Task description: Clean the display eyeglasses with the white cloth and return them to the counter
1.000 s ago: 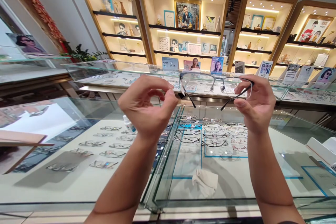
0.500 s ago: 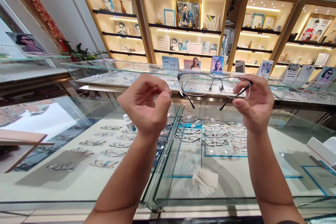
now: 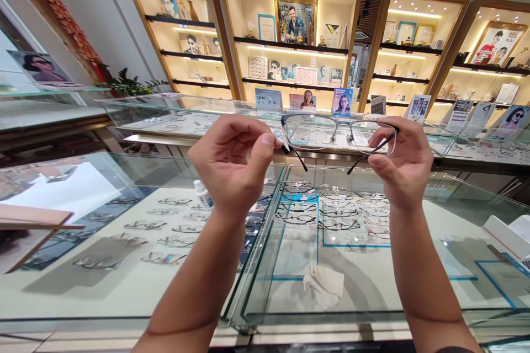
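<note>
The dark half-rimmed, clear-lensed eyeglasses (image 3: 343, 122) stay raised between the hands, pinched at one end by the right hand (image 3: 408, 162), apparently their main support. The left hand (image 3: 232, 162), curled, has moved back towards the other end; contact cannot be told. Below lies a crumpled cream cloth (image 3: 325, 285); the left wrist partly hides a white plastic bottle (image 3: 202, 193).

Bright room, warm glow from wall shelves (image 3: 265, 43), soft shadows, small glints in glass counter (image 3: 364, 299); edges stretched
</note>
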Available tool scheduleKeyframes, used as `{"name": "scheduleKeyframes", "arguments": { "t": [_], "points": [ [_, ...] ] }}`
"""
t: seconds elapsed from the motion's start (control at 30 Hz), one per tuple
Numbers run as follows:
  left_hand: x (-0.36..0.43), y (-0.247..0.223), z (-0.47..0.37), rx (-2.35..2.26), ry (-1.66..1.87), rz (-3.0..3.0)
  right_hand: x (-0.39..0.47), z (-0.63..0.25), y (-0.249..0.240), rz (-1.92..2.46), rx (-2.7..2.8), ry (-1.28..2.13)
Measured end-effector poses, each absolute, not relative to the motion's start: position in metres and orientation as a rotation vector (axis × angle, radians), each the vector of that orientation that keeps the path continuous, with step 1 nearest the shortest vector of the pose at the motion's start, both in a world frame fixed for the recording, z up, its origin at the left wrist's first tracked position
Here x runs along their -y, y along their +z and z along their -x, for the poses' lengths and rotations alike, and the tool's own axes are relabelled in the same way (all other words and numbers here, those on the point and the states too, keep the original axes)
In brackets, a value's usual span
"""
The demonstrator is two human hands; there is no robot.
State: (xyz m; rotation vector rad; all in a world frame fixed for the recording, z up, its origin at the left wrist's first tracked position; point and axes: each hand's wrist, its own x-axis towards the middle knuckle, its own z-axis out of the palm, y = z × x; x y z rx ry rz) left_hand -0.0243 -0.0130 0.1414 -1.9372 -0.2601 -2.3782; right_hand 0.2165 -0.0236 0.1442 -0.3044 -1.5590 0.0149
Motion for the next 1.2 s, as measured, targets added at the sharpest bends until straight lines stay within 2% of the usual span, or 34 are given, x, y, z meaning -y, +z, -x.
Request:
{"name": "scheduleKeyframes", "arguments": {
  "t": [0.33, 0.8, 1.2],
  "points": [
    [0.011, 0.143, 0.026, 0.329, -2.442, 1.947, 0.022, -0.218, 0.144, 0.359, 1.557, -0.038],
    [0.008, 0.137, 0.029, 0.305, -2.256, 2.015, 0.017, -0.220, 0.142, 0.471, 1.577, -0.079],
    [0.015, 0.135, 0.019, 0.646, -2.249, 1.971, 0.026, -0.213, 0.141, 0.515, 1.577, -0.144]
  ]
}}
